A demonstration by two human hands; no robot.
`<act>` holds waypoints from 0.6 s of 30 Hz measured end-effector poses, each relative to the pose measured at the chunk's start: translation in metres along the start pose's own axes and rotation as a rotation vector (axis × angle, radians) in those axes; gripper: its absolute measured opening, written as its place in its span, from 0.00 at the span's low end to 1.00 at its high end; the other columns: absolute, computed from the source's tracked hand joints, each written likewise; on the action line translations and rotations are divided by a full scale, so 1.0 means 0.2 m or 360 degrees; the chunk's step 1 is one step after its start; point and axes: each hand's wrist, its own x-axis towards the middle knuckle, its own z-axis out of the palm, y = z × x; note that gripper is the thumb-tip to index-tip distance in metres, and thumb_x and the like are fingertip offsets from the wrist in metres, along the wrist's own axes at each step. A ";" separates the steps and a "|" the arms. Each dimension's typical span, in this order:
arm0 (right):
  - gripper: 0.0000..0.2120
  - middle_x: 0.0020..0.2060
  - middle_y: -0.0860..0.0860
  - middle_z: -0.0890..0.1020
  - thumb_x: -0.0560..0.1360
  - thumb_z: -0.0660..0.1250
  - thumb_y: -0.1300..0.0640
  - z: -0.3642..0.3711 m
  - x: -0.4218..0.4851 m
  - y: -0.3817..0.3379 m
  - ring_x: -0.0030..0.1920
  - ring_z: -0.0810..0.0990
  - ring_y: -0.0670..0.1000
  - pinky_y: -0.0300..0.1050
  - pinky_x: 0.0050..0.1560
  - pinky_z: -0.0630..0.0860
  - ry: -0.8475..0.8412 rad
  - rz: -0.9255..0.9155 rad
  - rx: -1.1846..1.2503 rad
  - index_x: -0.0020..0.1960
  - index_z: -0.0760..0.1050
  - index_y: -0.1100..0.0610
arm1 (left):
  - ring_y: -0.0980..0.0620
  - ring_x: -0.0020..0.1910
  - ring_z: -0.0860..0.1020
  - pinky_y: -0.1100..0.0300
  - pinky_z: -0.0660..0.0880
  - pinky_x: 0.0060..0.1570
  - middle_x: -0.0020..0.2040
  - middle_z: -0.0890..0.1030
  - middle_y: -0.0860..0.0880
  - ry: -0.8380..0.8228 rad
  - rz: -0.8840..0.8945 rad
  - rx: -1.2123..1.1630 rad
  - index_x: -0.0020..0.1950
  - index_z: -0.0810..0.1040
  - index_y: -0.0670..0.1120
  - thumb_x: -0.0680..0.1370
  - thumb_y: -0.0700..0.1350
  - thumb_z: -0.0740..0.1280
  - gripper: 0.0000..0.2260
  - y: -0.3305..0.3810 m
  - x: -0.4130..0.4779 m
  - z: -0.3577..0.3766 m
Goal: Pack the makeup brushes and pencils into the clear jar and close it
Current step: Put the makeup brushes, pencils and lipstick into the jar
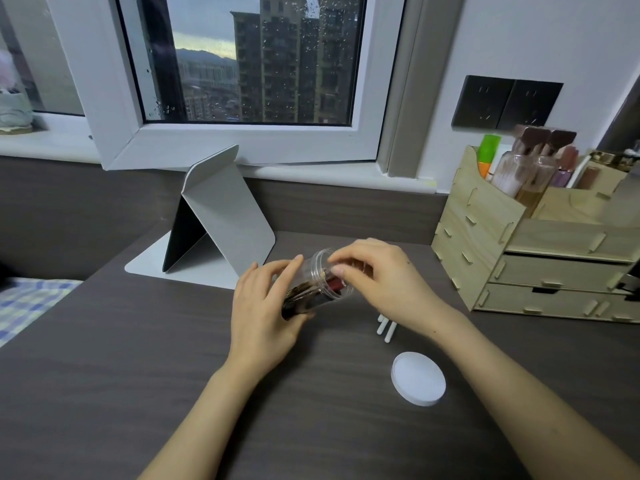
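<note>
Holding the jar (320, 284) tilted off the bench (138, 358), left hand (263, 306) is wrapped around its base, mouth aimed toward 1 o'clock. Right hand (377, 282) is pinched at that mouth, seemingly feeding something in, can't tell what. White sticks (386, 328) lie at 5 o'clock from the jar, tucked under the right wrist, so right's nearer. Lid (418, 378) sits further out at 5, still off

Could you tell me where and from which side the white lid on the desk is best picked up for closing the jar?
Take the white lid by its rim, from straight above, fingers spread across opposite edges. It is a flat round disc lying level on the desk, apart from the white pencils and the clear jar, so the rim is free all round. The right hand is nearer.
</note>
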 end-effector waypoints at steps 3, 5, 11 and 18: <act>0.07 0.40 0.49 0.80 0.74 0.66 0.55 0.02 0.03 -0.02 0.43 0.72 0.49 0.44 0.46 0.70 0.0040 -0.0026 -0.0118 0.50 0.81 0.53 | 0.49 0.53 0.72 0.40 0.72 0.54 0.54 0.77 0.44 0.0012 -0.0003 -0.0021 0.67 0.67 0.46 0.61 0.45 0.76 0.36 0.00 0.00 0.00; 0.08 0.37 0.47 0.75 0.74 0.66 0.52 0.05 0.03 -0.03 0.42 0.69 0.49 0.45 0.43 0.68 -0.0045 -0.0059 -0.0295 0.50 0.82 0.49 | 0.49 0.53 0.72 0.40 0.71 0.55 0.54 0.77 0.44 0.0029 -0.0007 -0.0017 0.67 0.68 0.46 0.60 0.44 0.77 0.37 0.00 0.00 0.00; 0.09 0.37 0.48 0.76 0.76 0.64 0.58 -0.01 0.01 0.10 0.39 0.74 0.47 0.35 0.40 0.68 0.0156 0.0191 0.0188 0.51 0.82 0.54 | 0.48 0.51 0.71 0.39 0.72 0.53 0.53 0.77 0.43 0.0059 -0.0106 0.0015 0.66 0.69 0.45 0.59 0.45 0.79 0.38 -0.01 -0.01 0.00; 0.13 0.56 0.54 0.80 0.76 0.61 0.59 0.11 0.03 0.59 0.57 0.74 0.58 0.47 0.56 0.68 -0.0121 0.0650 -0.0621 0.59 0.76 0.55 | 0.42 0.49 0.74 0.44 0.73 0.49 0.52 0.77 0.41 0.0148 -0.0308 0.0069 0.65 0.72 0.43 0.56 0.42 0.81 0.39 -0.05 0.00 0.00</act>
